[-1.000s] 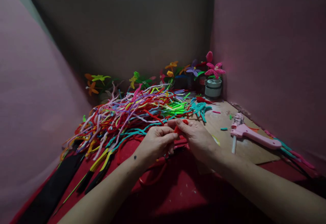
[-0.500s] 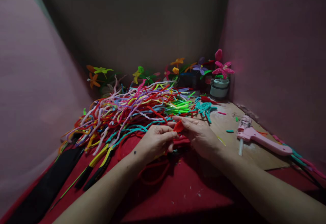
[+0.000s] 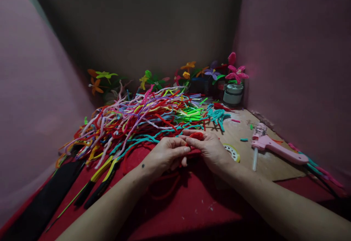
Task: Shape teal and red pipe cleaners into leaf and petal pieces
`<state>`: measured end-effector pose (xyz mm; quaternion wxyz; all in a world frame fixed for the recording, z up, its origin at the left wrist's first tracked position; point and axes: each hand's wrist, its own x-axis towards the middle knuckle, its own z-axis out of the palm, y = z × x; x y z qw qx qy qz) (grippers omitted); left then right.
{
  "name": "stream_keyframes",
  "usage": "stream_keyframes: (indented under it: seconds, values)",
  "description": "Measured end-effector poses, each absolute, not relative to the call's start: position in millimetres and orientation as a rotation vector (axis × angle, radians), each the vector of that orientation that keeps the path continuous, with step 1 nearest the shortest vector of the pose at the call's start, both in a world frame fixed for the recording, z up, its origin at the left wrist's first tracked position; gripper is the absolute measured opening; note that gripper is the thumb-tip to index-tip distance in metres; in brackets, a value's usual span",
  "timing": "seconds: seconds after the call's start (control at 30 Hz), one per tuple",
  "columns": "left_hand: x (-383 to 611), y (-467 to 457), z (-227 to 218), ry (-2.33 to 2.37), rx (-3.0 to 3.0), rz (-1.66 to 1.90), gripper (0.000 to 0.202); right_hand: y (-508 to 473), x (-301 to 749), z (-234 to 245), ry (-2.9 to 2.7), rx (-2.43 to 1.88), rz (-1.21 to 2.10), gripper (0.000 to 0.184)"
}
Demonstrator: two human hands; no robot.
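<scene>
Between my two hands is a red fuzzy pipe cleaner piece (image 3: 197,136), bent into a small petal-like shape and partly covered by fingers. My left hand (image 3: 167,154) pinches its near end between thumb and forefinger. Around the other side, my right hand (image 3: 211,149) closes on it with the thumb laid across. Both hands meet over the red cloth, just in front of a large pile of coloured pipe cleaners (image 3: 142,115). Close by my right wrist, a yellow-rimmed white roll (image 3: 233,152) shows partly. A red strand loops dimly on the cloth below my hands.
A pink glue gun (image 3: 276,150) lies on a brown board (image 3: 270,169) at the right, near short teal pieces (image 3: 219,117). Yellow-and-black handled pliers (image 3: 100,177) lie at the left, beside a long black object (image 3: 52,201). Pipe cleaner flowers (image 3: 237,73) stand along the back.
My hands have turned the red piece, and more of it is now covered by my right hand. The yellow-rimmed roll has come into sight. The whole view has shifted slightly.
</scene>
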<state>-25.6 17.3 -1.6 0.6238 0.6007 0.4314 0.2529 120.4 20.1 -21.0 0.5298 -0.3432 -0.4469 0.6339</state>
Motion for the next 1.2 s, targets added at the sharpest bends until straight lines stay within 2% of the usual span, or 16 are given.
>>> stream_keyframes:
  seconds: [0.1, 0.2, 0.3, 0.4, 0.63, 0.97, 1.2]
  values:
    - [-25, 16, 1, 1.013, 1.402, 0.548, 0.018, 19, 121, -21, -1.171, -0.905, 1.37, 0.032]
    - [-25, 16, 2, 1.08, 1.348, 0.514, 0.016, 13, 124, -25, -1.426, -0.952, 1.02, 0.027]
    - [-24, 16, -1, 1.117, 1.309, 0.501, 0.011, 6, 126, -30, -1.694, -0.899, 0.578, 0.031]
    - [-22, 15, -3, 1.112, 1.304, 0.525, 0.013, 4, 128, -31, -1.759, -0.847, 0.411, 0.033]
    - [-19, 11, -2, 1.148, 1.482, 0.579, 0.015, 18, 133, -22, -1.456, -1.063, 0.73, 0.024]
    - [-23, 1, 8, 1.255, 2.173, 0.534, 0.021, 27, 134, -15, -1.044, -0.937, 1.394, 0.024]
    - [-26, 3, 5, 1.13, 2.133, 0.521, 0.022, 31, 137, -18, -0.95, -0.84, 1.517, 0.027]
